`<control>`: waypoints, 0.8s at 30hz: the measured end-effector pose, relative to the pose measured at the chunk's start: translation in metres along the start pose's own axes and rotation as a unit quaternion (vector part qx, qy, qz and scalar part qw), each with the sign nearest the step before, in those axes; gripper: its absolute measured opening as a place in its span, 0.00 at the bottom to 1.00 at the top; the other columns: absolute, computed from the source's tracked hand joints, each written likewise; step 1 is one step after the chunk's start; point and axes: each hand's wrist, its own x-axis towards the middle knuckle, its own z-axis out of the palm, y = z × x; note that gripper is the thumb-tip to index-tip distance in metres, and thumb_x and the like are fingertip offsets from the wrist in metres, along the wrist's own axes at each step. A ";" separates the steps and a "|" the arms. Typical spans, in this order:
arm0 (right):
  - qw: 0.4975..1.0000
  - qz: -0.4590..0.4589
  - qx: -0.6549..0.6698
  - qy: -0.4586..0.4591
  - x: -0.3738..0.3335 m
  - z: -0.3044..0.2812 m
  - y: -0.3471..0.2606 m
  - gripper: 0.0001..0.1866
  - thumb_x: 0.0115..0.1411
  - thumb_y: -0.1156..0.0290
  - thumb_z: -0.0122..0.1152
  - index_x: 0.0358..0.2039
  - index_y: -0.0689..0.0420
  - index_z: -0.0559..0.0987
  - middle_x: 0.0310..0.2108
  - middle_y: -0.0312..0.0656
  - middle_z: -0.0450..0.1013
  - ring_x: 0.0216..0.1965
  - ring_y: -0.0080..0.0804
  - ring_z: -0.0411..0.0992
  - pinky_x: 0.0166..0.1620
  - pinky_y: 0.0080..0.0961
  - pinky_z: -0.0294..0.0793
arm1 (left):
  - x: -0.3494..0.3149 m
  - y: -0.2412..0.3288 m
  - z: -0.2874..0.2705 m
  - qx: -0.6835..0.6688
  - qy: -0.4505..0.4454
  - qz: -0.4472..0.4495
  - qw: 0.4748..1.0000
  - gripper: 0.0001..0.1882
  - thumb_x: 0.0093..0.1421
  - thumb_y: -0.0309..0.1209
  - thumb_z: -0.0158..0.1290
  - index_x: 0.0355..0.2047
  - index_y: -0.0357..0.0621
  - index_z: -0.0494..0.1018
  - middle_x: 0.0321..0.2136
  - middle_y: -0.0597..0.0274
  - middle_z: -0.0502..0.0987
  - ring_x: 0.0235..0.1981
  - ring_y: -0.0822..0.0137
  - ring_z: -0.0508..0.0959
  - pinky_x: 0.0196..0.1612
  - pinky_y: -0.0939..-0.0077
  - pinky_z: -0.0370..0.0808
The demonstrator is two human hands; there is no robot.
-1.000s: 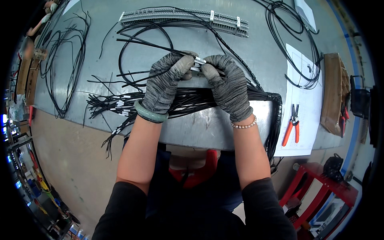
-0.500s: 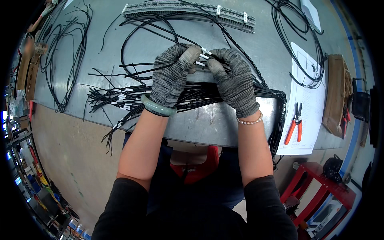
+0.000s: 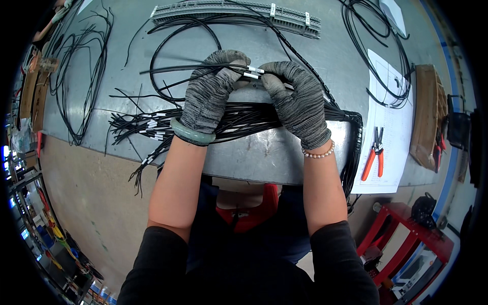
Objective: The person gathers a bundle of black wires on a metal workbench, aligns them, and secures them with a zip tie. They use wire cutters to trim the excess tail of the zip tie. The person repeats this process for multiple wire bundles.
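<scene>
Both my hands wear grey knit gloves and meet above the metal table (image 3: 244, 157). My left hand (image 3: 213, 89) is closed on a few thin black wires (image 3: 175, 67), whose loose ends stick out to its left. White marker sleeves (image 3: 254, 70) on these wires show between the hands. My right hand (image 3: 296, 96) is closed in a pinch at the right end of the sleeves, on the same wires; its fingertips are partly hidden. Under both wrists lies a thick bundle of black wires (image 3: 249, 119), with white sleeves near its left ends.
A grey terminal block strip (image 3: 239, 11) lies at the back. Orange-handled wire strippers (image 3: 375, 157) rest on a paper sheet (image 3: 391, 175) at the right, beside a wooden box (image 3: 424, 119). Wire coils (image 3: 81, 86) lie at the far left. At the top left edge, another person's gloved hand (image 3: 58, 14) shows.
My left hand has shifted slightly left. The wires it holds have swung lower, and their sleeves now lie more level and closer together. My right hand has barely moved.
</scene>
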 end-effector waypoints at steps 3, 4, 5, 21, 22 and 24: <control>1.000 0.005 -0.008 0.016 0.000 0.001 0.004 0.09 0.57 0.70 0.62 0.37 0.59 0.81 0.31 0.44 0.76 0.28 0.31 0.76 0.35 0.24 0.77 | -0.001 0.000 0.002 0.092 0.003 0.033 0.995 0.09 0.60 0.25 0.53 0.41 0.36 0.73 0.39 0.55 0.77 0.38 0.67 0.78 0.45 0.77 0.77; 0.999 0.005 -0.020 0.026 0.001 0.002 0.004 0.09 0.57 0.70 0.63 0.37 0.59 0.81 0.31 0.44 0.76 0.28 0.31 0.76 0.36 0.24 0.77 | -0.001 0.000 0.003 0.091 0.003 0.030 0.995 0.09 0.60 0.25 0.53 0.41 0.36 0.73 0.38 0.56 0.77 0.38 0.67 0.79 0.45 0.77 0.77; 0.999 0.006 -0.033 0.037 0.001 0.002 0.004 0.09 0.56 0.69 0.63 0.37 0.58 0.81 0.30 0.43 0.76 0.27 0.31 0.76 0.36 0.24 0.77 | -0.002 0.001 0.003 0.091 0.002 0.028 0.995 0.08 0.60 0.25 0.53 0.40 0.36 0.73 0.38 0.56 0.77 0.38 0.67 0.79 0.45 0.77 0.77; 0.996 -0.030 -0.061 0.050 0.001 0.007 0.012 0.06 0.54 0.71 0.62 0.33 0.55 0.82 0.29 0.42 0.75 0.33 0.36 0.74 0.40 0.31 0.75 | -0.003 0.001 0.011 0.070 -0.008 0.057 0.996 0.08 0.58 0.26 0.57 0.38 0.39 0.72 0.33 0.59 0.77 0.35 0.70 0.78 0.43 0.77 0.77; 0.997 -0.025 -0.050 0.058 0.002 0.008 0.012 0.06 0.55 0.71 0.62 0.33 0.56 0.81 0.29 0.43 0.75 0.33 0.36 0.74 0.40 0.30 0.75 | -0.004 0.001 0.014 0.070 0.006 0.064 0.995 0.09 0.58 0.27 0.57 0.38 0.39 0.72 0.33 0.59 0.77 0.35 0.70 0.78 0.43 0.77 0.77; 0.998 -0.003 -0.018 0.064 0.003 0.008 0.010 0.06 0.55 0.71 0.62 0.34 0.57 0.81 0.30 0.43 0.76 0.33 0.35 0.75 0.39 0.29 0.76 | -0.005 0.002 0.014 0.122 0.014 0.072 0.990 0.10 0.57 0.26 0.57 0.38 0.38 0.73 0.33 0.58 0.77 0.34 0.69 0.78 0.43 0.76 0.77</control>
